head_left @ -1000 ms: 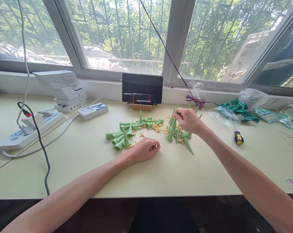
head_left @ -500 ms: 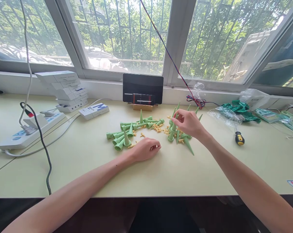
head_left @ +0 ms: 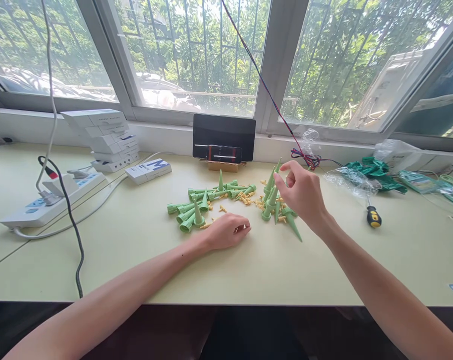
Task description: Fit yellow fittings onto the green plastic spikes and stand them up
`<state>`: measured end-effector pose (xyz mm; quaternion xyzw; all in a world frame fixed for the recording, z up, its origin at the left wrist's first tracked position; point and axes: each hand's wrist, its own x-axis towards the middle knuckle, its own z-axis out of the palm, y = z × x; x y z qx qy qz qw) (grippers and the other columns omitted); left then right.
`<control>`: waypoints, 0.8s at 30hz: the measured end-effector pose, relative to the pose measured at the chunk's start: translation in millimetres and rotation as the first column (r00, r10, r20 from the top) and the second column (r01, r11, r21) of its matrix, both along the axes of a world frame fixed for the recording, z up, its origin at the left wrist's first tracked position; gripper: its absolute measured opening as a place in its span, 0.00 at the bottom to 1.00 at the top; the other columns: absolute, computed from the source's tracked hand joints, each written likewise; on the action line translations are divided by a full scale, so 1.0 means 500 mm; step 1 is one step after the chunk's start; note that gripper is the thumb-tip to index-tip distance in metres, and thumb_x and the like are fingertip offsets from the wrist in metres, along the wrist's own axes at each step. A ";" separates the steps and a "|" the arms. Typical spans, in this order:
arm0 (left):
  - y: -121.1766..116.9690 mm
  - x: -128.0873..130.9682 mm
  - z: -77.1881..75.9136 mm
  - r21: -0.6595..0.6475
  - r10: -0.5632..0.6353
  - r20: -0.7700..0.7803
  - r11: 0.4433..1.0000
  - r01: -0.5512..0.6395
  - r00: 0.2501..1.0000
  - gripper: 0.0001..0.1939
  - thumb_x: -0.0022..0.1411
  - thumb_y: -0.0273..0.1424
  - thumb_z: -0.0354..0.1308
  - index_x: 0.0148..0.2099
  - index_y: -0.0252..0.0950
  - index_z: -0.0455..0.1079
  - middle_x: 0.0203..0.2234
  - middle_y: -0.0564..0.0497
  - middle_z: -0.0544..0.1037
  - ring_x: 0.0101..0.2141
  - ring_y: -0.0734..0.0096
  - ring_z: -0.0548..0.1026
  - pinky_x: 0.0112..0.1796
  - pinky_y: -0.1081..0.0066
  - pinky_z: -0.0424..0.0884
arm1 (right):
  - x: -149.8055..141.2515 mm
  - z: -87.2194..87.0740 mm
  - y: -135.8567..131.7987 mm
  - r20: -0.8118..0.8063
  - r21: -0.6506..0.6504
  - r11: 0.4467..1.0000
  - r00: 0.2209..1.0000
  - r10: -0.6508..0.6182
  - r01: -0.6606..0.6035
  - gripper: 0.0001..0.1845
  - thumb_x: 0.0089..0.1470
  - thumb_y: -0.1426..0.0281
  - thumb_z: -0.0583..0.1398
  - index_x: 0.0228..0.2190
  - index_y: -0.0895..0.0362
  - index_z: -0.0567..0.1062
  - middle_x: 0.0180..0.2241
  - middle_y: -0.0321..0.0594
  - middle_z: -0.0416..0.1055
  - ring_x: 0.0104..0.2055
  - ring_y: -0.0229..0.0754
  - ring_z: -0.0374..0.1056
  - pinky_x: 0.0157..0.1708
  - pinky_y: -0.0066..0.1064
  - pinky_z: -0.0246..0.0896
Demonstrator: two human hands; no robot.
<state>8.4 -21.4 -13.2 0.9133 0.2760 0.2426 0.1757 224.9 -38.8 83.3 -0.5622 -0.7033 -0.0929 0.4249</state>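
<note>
My left hand (head_left: 230, 231) rests on the table with its fingers curled in, and I see nothing held in it. Above the right-hand cluster, my right hand (head_left: 301, 187) is raised, thumb and index finger apart. Just under its fingertips stands an upright green plastic watering spike (head_left: 271, 202), among other green spikes, some standing and one lying with its point (head_left: 294, 229) toward me. Part of this cluster is hidden behind the hand. Left of it lies a second group of green spikes (head_left: 188, 215), with small yellow plastic valves (head_left: 245, 198) scattered between.
A tablet (head_left: 224, 131) with a phone (head_left: 223, 153) before it leans at the back. On the left are stacked white boxes (head_left: 113, 140) and a power strip (head_left: 53, 200) with cables. A screwdriver (head_left: 373, 217) and plastic wrapping (head_left: 350, 180) lie at the right.
My right hand has come away from the upright spike's tip, its thumb and index finger parting. The left hand stays put. The view has shifted slightly.
</note>
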 end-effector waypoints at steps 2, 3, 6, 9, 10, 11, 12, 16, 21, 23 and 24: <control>0.000 0.000 0.000 0.001 0.000 0.004 1.000 0.000 1.000 0.11 0.64 0.28 0.51 0.33 0.34 0.74 0.23 0.50 0.75 0.24 0.74 0.69 0.28 0.74 0.63 | -0.013 -0.001 -0.013 0.004 0.046 0.999 1.000 0.010 -0.010 0.08 0.59 0.65 0.54 0.35 0.56 0.70 0.19 0.32 0.59 0.21 0.37 0.56 0.28 0.29 0.51; -0.001 0.000 0.000 0.003 -0.002 0.008 1.000 0.002 1.000 0.11 0.64 0.28 0.51 0.33 0.34 0.74 0.23 0.51 0.75 0.23 0.74 0.69 0.28 0.74 0.63 | -0.023 -0.005 -0.019 0.012 0.047 0.998 1.000 0.029 -0.030 0.09 0.60 0.66 0.53 0.35 0.56 0.70 0.20 0.33 0.60 0.22 0.38 0.57 0.29 0.29 0.51; -0.003 -0.001 0.002 0.005 -0.023 0.012 1.000 0.023 1.000 0.10 0.63 0.28 0.52 0.32 0.35 0.73 0.21 0.53 0.73 0.22 0.76 0.67 0.28 0.75 0.62 | -0.060 -0.025 -0.024 0.082 -0.036 0.991 0.988 0.132 -0.129 0.09 0.62 0.68 0.51 0.34 0.57 0.70 0.24 0.37 0.66 0.25 0.38 0.60 0.29 0.29 0.51; -0.007 -0.004 0.006 -0.013 -0.068 -0.002 0.998 0.068 0.998 0.08 0.61 0.28 0.53 0.31 0.35 0.72 0.19 0.55 0.71 0.20 0.77 0.64 0.27 0.75 0.62 | -0.104 -0.054 0.000 0.173 -0.249 0.951 0.958 0.231 -0.184 0.09 0.62 0.70 0.50 0.34 0.56 0.70 0.29 0.41 0.70 0.28 0.40 0.63 0.28 0.28 0.50; -0.008 -0.005 0.008 -0.019 -0.081 -0.006 0.997 0.081 0.997 0.08 0.60 0.28 0.54 0.31 0.35 0.72 0.18 0.55 0.71 0.20 0.78 0.64 0.26 0.76 0.62 | -0.117 -0.063 0.014 0.191 -0.314 0.932 0.950 0.248 -0.181 0.09 0.62 0.71 0.50 0.35 0.56 0.70 0.31 0.42 0.70 0.29 0.40 0.64 0.28 0.28 0.49; -0.009 -0.007 0.009 -0.022 -0.088 -0.009 0.996 0.088 0.996 0.07 0.60 0.28 0.54 0.31 0.35 0.72 0.19 0.55 0.71 0.20 0.78 0.64 0.26 0.76 0.62 | -0.130 -0.070 0.030 0.205 -0.370 0.914 0.944 0.257 -0.168 0.08 0.62 0.71 0.51 0.35 0.57 0.69 0.33 0.43 0.71 0.30 0.41 0.65 0.28 0.28 0.49; -0.009 -0.008 0.010 -0.022 -0.090 -0.011 0.996 0.090 0.996 0.07 0.60 0.28 0.54 0.31 0.35 0.73 0.19 0.55 0.71 0.20 0.77 0.64 0.26 0.76 0.62 | -0.141 -0.077 0.047 0.217 -0.414 0.896 0.939 0.267 -0.159 0.07 0.62 0.72 0.51 0.36 0.57 0.69 0.35 0.45 0.71 0.32 0.42 0.66 0.28 0.28 0.50; -0.007 -0.011 0.009 -0.022 -0.083 -0.024 0.996 0.083 0.996 0.06 0.58 0.27 0.55 0.32 0.36 0.73 0.20 0.54 0.73 0.21 0.77 0.66 0.26 0.75 0.62 | -0.173 -0.089 0.103 0.261 -0.488 0.864 0.924 0.279 -0.123 0.08 0.63 0.73 0.50 0.36 0.58 0.69 0.34 0.48 0.71 0.33 0.44 0.67 0.26 0.29 0.48; -0.003 -0.011 -0.003 -0.034 -0.105 -0.037 0.994 0.104 0.994 0.07 0.61 0.28 0.55 0.31 0.36 0.72 0.22 0.54 0.73 0.22 0.77 0.66 0.27 0.75 0.62 | -0.188 -0.099 0.134 0.297 -0.523 0.851 0.927 0.227 -0.041 0.09 0.62 0.77 0.49 0.36 0.59 0.69 0.35 0.50 0.71 0.31 0.45 0.68 0.24 0.30 0.48; -0.001 -0.011 -0.009 -0.016 -0.093 -0.041 0.996 0.093 0.995 0.10 0.61 0.29 0.55 0.27 0.36 0.69 0.20 0.54 0.71 0.21 0.77 0.64 0.26 0.75 0.60 | -0.189 -0.107 0.140 0.315 -0.536 0.844 0.925 0.215 -0.013 0.09 0.61 0.76 0.50 0.37 0.60 0.70 0.35 0.51 0.71 0.32 0.46 0.69 0.25 0.30 0.49; 0.000 -0.011 -0.011 -0.006 -0.084 -0.045 0.996 0.084 0.995 0.12 0.61 0.30 0.55 0.25 0.35 0.67 0.19 0.55 0.69 0.20 0.78 0.62 0.25 0.74 0.58 | -0.189 -0.112 0.143 0.323 -0.541 0.841 0.922 0.213 -0.005 0.08 0.62 0.75 0.50 0.37 0.59 0.70 0.36 0.51 0.72 0.33 0.47 0.70 0.25 0.30 0.50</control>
